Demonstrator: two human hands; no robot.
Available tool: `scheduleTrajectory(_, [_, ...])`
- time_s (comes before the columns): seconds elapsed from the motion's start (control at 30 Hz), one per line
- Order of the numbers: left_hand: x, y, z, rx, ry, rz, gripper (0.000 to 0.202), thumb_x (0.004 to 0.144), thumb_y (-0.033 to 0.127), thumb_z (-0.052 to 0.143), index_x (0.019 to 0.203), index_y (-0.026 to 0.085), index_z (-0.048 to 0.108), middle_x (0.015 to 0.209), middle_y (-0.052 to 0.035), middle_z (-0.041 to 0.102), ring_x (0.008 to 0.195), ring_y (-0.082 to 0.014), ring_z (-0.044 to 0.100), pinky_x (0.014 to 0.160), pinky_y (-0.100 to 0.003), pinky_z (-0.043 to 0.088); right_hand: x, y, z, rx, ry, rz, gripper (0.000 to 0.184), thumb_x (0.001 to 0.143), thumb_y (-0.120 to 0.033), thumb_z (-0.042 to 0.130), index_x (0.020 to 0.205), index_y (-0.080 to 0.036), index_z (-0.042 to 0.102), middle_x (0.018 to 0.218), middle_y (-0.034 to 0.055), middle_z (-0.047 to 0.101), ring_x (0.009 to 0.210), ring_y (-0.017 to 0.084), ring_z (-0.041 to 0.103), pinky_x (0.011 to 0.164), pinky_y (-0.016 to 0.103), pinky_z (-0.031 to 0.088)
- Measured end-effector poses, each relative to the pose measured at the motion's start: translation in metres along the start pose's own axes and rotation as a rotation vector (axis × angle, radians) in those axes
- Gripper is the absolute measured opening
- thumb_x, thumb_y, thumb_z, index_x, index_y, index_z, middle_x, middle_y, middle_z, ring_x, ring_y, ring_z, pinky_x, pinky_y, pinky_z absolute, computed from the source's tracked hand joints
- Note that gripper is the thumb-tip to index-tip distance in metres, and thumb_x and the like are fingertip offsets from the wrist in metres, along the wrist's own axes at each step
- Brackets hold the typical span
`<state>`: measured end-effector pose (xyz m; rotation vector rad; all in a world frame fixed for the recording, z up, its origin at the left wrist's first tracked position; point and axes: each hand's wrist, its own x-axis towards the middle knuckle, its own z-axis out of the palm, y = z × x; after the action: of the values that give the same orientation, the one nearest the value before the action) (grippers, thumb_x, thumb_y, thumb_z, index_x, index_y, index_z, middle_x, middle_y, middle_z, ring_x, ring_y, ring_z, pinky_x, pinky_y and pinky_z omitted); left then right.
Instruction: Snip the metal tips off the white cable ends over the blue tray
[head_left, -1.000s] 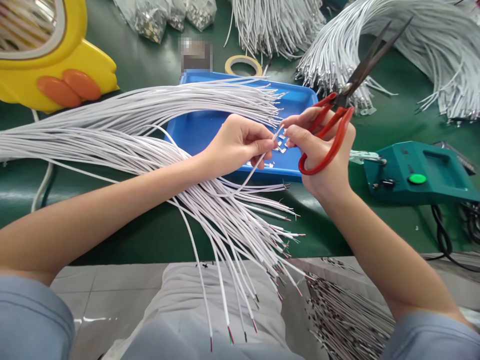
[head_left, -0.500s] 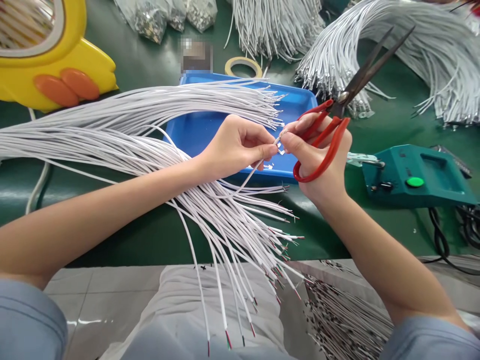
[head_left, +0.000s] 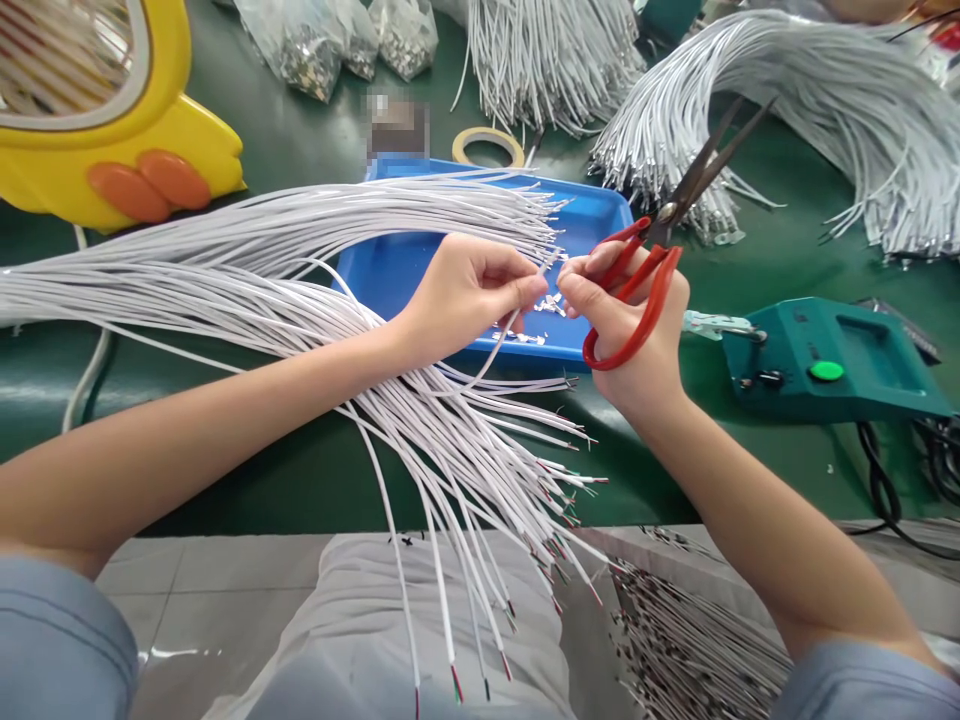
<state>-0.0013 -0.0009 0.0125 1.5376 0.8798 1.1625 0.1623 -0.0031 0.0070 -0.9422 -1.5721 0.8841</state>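
Just above the blue tray (head_left: pixel 397 270), your left hand (head_left: pixel 465 295) pinches one white wire (head_left: pixel 501 340) running up-right into your right hand (head_left: pixel 630 320), fingertips pinched at its tip, red-handled scissors (head_left: pixel 652 260) looped.

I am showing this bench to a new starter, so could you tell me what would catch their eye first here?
Most likely the red-handled scissors, hung on the right hand at centre with the blades pointing up and away. That hand meets the left hand, which pinches one white wire over the blue tray. Next, the big fan of white wires sweeping in from the left, and the yellow duck-shaped object at top left.
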Motion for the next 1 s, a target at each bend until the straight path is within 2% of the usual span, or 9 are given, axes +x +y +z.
scheduleTrajectory(0.13, [0.002, -0.002, -0.003, -0.058, 0.025, -0.038, 0.017, 0.080, 0.022, 0.065, 0.069, 0.010, 0.063, 0.061, -0.0011, 0.061, 0.049, -0.0070, 0.058, 0.049, -0.019, 0.047, 0.003, 0.003, -0.002, -0.015, 0.000, -0.013, 0.006, 0.079, -0.019, 0.062, 0.075, -0.022, 0.058, 0.072, -0.0010, 0.055, 0.059, 0.011, 0.052, 0.059, 0.030, 0.044])
scheduleTrajectory(0.23, [0.003, -0.002, -0.005, -0.107, 0.013, -0.087, 0.013, 0.082, 0.020, 0.061, 0.074, 0.010, 0.063, 0.063, -0.0011, 0.061, 0.050, -0.0068, 0.058, 0.050, -0.019, 0.047, 0.006, 0.002, -0.005, -0.109, 0.016, -0.011, 0.012, 0.082, -0.026, 0.060, 0.072, -0.019, 0.058, 0.066, -0.0005, 0.055, 0.057, 0.011, 0.052, 0.055, 0.029, 0.042])
scheduleTrajectory(0.4, [0.008, -0.002, -0.011, -0.264, 0.012, -0.176, 0.014, 0.084, 0.017, 0.054, 0.074, 0.011, 0.062, 0.060, 0.0011, 0.057, 0.046, -0.0042, 0.053, 0.048, -0.018, 0.044, 0.013, 0.001, -0.008, -0.415, -0.011, 0.002, 0.026, 0.077, -0.042, 0.066, 0.065, -0.021, 0.054, 0.058, -0.0016, 0.051, 0.051, 0.010, 0.042, 0.050, 0.028, 0.033])
scheduleTrajectory(0.5, [0.010, -0.002, -0.014, -0.346, 0.023, -0.190, 0.018, 0.084, 0.016, 0.052, 0.070, 0.011, 0.061, 0.055, 0.0024, 0.053, 0.042, -0.0030, 0.048, 0.044, -0.017, 0.039, 0.014, 0.003, -0.008, -0.602, -0.075, -0.023, 0.029, 0.073, -0.043, 0.068, 0.065, -0.020, 0.053, 0.057, -0.0016, 0.049, 0.050, 0.010, 0.037, 0.051, 0.029, 0.031])
scheduleTrajectory(0.67, [0.010, -0.003, -0.013, -0.343, 0.000, -0.173, 0.018, 0.084, 0.016, 0.051, 0.068, 0.012, 0.059, 0.054, 0.0027, 0.050, 0.042, -0.0027, 0.046, 0.043, -0.017, 0.035, 0.012, 0.005, -0.007, -0.764, -0.115, -0.061, 0.025, 0.074, -0.039, 0.065, 0.065, -0.020, 0.052, 0.058, 0.0000, 0.053, 0.049, 0.011, 0.040, 0.052, 0.029, 0.030])
scheduleTrajectory(0.87, [0.009, -0.005, -0.012, -0.297, 0.020, -0.180, 0.017, 0.083, 0.020, 0.053, 0.069, 0.013, 0.060, 0.053, 0.0026, 0.048, 0.042, -0.0031, 0.043, 0.043, -0.018, 0.034, 0.012, 0.005, -0.009, -0.814, -0.127, -0.149, 0.022, 0.073, -0.037, 0.065, 0.066, -0.021, 0.052, 0.058, 0.0023, 0.056, 0.052, 0.015, 0.047, 0.054, 0.031, 0.031])
scheduleTrajectory(1.0, [0.010, -0.007, -0.013, -0.276, 0.032, -0.133, 0.017, 0.081, 0.019, 0.055, 0.067, 0.013, 0.062, 0.053, 0.0026, 0.047, 0.041, -0.0027, 0.042, 0.041, -0.018, 0.031, 0.013, 0.005, -0.009, -0.819, -0.153, -0.153, 0.020, 0.072, -0.037, 0.065, 0.068, -0.021, 0.053, 0.061, 0.0041, 0.058, 0.058, 0.018, 0.053, 0.056, 0.032, 0.034])
